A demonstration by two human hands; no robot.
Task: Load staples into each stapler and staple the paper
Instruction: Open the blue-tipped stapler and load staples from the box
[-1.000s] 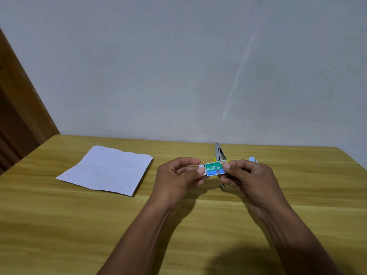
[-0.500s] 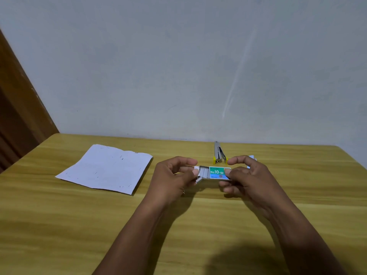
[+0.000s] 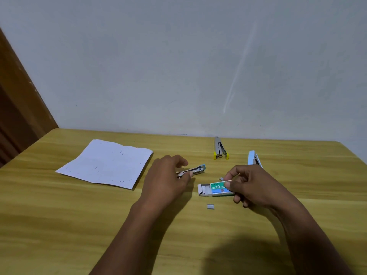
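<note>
Stapler loading at the middle of a wooden worktop [image 3: 59, 225].
The paper [image 3: 107, 162] lies toward the rear left corner. Right of it, the left grip [image 3: 166, 176] clasps a blue-tipped stapler [image 3: 195, 170], and the right grip [image 3: 252, 187] pinches the slid-open staple box [image 3: 217, 189]. A yellow stapler [image 3: 220, 149] and a pale blue stapler [image 3: 253, 158] lie near the rear edge. A loose staple strip [image 3: 210, 206] lies just in front of the box.

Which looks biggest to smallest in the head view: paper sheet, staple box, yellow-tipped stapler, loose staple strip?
Largest to smallest:
1. sheet of paper
2-3. staple box and yellow-tipped stapler: they look alike in size. The stapler lies farther back and points away, so I have not ranked them.
4. loose staple strip
</note>
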